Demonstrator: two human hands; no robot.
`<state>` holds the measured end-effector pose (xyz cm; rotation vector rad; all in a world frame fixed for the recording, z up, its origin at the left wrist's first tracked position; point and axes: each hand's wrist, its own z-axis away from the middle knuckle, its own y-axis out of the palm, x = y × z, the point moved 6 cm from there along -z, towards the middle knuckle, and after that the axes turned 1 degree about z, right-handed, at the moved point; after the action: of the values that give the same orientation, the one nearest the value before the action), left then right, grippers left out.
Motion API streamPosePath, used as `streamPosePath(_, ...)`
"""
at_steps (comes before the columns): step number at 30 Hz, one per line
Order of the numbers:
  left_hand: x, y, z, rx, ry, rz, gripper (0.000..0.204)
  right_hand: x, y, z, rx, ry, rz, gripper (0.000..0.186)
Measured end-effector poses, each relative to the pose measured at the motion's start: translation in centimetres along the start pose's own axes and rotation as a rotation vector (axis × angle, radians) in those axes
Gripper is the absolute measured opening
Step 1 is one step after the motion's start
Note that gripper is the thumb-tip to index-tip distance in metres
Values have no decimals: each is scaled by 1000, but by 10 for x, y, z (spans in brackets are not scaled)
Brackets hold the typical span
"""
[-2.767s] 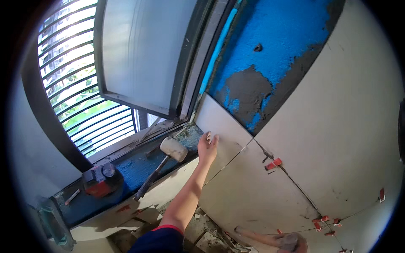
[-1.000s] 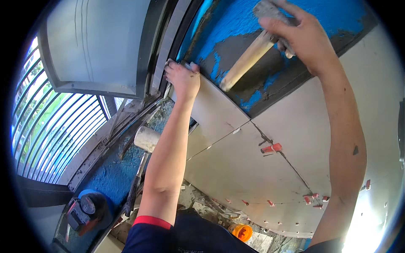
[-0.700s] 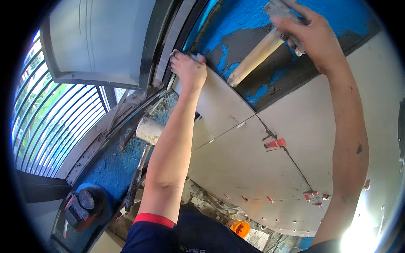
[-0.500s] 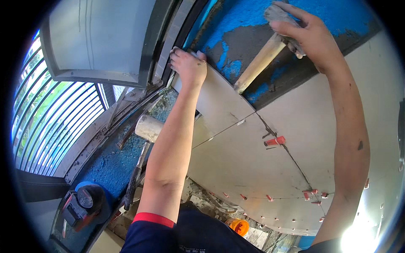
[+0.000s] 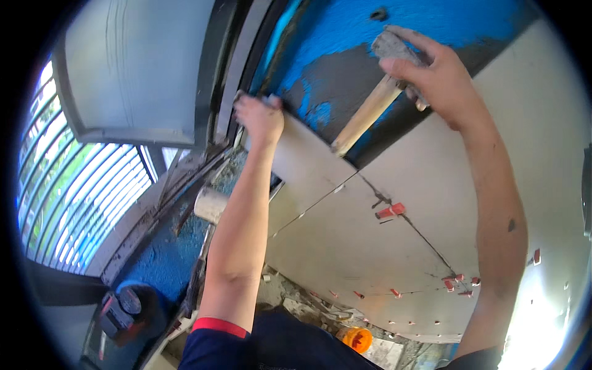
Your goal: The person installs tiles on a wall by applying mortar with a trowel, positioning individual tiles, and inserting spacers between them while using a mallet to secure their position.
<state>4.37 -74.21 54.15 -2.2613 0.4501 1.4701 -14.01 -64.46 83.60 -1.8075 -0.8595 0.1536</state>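
My left hand (image 5: 260, 117) is closed on the upper corner of a narrow pale tile (image 5: 303, 153) beside the window frame (image 5: 222, 105). Up at the right, my right hand (image 5: 443, 83) grips a hammer by its dust-coated head (image 5: 394, 48). Its wooden handle (image 5: 367, 117) points down-left, the tip at the tile's upper edge near the corner joint. Behind it, blue wall coating (image 5: 431, 18) is partly covered in grey mortar (image 5: 336, 80). Red levelling clips (image 5: 390, 210) sit in joints between large pale tiles (image 5: 345, 240).
A barred window (image 5: 80, 203) with an open frosted sash (image 5: 129, 74) is at left. On the blue ledge (image 5: 154, 253) lie a white-headed mallet (image 5: 208, 203) and a dark power tool with a battery (image 5: 120, 308). An orange bucket (image 5: 354, 339) stands on the debris-strewn floor below.
Since the earliest frame, my right hand has come up with the hammer and my left moved to the tile's top corner. Lately the handle tip has slid along the edge toward the joint.
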Motion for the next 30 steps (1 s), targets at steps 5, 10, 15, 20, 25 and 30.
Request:
streamPosePath(5, -7, -15, 11, -107, 42, 106, 77, 7, -52, 86, -189, 55, -259, 61)
streamPosePath(10, -37, -44, 91, 143, 0, 386, 33, -54, -37, 243, -220, 406, -504, 57)
streamPosePath(15, -70, -5, 166, 537, 31, 513, 14, -133, 48, 417, -132, 919, -615, 41)
streamPosePath(20, -80, -17, 178, 344, 200, 352, 14, -200, 169, 603, -227, 1464, -602, 35)
streamPosePath(25, -73, -11, 203, 228, -43, 428, 16, -219, 233, 802, 33, 1725, -99, 27)
streamPosePath(30, -79, -9, 208, 219, -151, 501, 23, -221, 240, 870, 302, 1698, -337, 16)
